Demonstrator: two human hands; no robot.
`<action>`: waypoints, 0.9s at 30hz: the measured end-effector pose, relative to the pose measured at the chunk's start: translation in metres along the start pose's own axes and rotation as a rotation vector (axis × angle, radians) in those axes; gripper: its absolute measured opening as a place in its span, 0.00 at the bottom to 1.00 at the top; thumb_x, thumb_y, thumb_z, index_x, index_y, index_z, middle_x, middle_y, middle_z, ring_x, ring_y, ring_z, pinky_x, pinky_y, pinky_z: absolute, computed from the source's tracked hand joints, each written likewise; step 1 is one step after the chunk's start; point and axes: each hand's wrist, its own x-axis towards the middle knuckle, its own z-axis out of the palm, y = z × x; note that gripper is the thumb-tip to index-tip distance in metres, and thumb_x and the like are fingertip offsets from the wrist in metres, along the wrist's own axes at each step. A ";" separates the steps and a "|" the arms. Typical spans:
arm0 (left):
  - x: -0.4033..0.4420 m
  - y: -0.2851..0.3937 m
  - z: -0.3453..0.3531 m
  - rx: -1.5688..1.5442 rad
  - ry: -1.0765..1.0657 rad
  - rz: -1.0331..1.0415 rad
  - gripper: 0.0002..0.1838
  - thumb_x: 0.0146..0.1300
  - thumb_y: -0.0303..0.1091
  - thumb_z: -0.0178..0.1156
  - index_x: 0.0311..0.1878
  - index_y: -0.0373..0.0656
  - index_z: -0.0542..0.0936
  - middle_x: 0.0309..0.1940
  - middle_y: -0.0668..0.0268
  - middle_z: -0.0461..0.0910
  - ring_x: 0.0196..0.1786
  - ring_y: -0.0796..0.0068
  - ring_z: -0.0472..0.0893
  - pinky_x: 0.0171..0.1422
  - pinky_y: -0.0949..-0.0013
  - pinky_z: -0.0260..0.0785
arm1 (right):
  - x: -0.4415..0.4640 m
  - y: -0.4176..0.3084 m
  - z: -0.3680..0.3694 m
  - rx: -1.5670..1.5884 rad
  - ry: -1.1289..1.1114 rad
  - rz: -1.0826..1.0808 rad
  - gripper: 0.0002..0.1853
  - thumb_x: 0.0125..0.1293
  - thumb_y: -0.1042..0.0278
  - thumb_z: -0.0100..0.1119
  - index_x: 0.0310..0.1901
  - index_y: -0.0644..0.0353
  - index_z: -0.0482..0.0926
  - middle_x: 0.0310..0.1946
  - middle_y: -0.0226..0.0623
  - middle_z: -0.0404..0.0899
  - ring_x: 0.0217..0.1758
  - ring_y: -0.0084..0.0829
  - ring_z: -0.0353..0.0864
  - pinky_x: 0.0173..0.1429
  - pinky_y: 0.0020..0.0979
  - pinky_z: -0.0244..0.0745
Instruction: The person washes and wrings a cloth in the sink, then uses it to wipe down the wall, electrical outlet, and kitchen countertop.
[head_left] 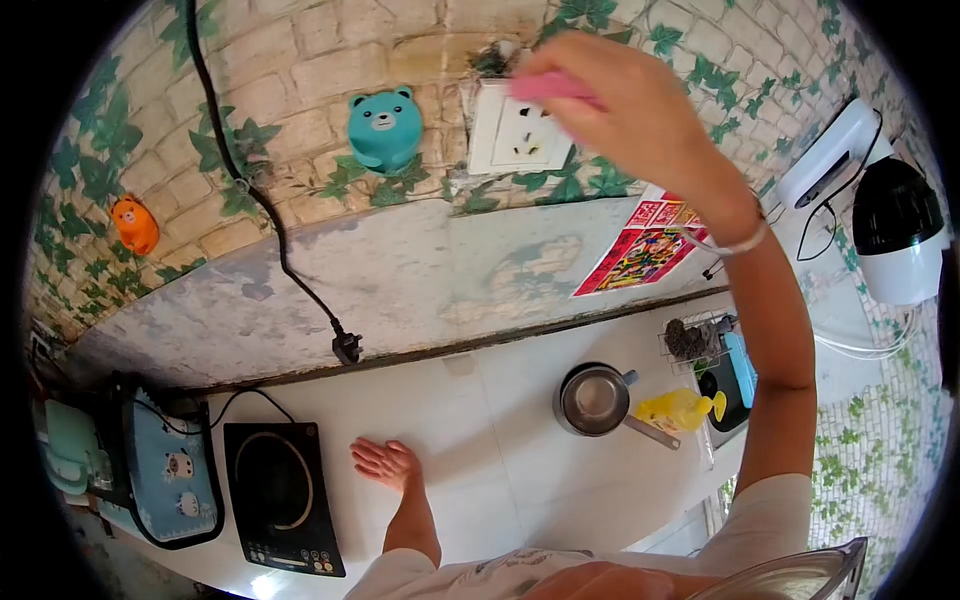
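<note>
High at the wall, my right hand [625,105] is closed on a pink cloth [556,88], slightly smeared by motion. The cloth lies in front of the top right part of a white wall socket [490,135]; whether it touches the socket or wall I cannot tell. Part of the cloth is hidden by my fingers. Low over the white counter [480,440], my left hand [388,462] has its fingers stretched out and holds nothing. It is nearest to the black induction cooker [275,490] on its left.
A black cable hangs down the wall with its plug [346,346] just above the counter. To the right stand a metal pan [592,400], a yellow bottle [675,410] and a sink [728,405]. A teal bear [385,130] is fixed to the wall.
</note>
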 end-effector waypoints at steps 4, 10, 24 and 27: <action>0.001 0.001 0.002 -0.014 -0.001 0.014 0.33 0.62 0.45 0.36 0.68 0.35 0.50 0.69 0.52 0.47 0.70 0.56 0.49 0.72 0.51 0.37 | 0.002 -0.003 0.010 0.059 0.031 0.099 0.06 0.56 0.67 0.56 0.36 0.56 0.76 0.30 0.36 0.76 0.31 0.37 0.76 0.35 0.32 0.71; 0.000 0.000 -0.002 -0.034 -0.053 0.011 0.33 0.62 0.43 0.36 0.68 0.34 0.49 0.69 0.51 0.47 0.71 0.55 0.48 0.72 0.51 0.37 | 0.026 -0.023 0.010 0.109 -0.092 0.143 0.07 0.56 0.67 0.56 0.36 0.55 0.76 0.28 0.35 0.74 0.30 0.36 0.76 0.34 0.32 0.70; 0.004 0.004 -0.014 -0.040 -0.084 -0.008 0.33 0.62 0.43 0.37 0.68 0.36 0.51 0.69 0.54 0.47 0.71 0.58 0.47 0.73 0.54 0.36 | -0.002 0.001 0.004 0.014 0.003 0.071 0.07 0.56 0.68 0.57 0.36 0.57 0.75 0.28 0.36 0.74 0.27 0.36 0.75 0.33 0.30 0.69; 0.004 0.004 -0.016 -0.037 -0.094 -0.012 0.33 0.62 0.43 0.37 0.68 0.36 0.51 0.69 0.54 0.47 0.71 0.58 0.48 0.73 0.55 0.36 | -0.013 -0.002 0.017 -0.063 0.129 0.114 0.05 0.56 0.63 0.58 0.32 0.53 0.75 0.29 0.30 0.75 0.30 0.36 0.76 0.30 0.32 0.70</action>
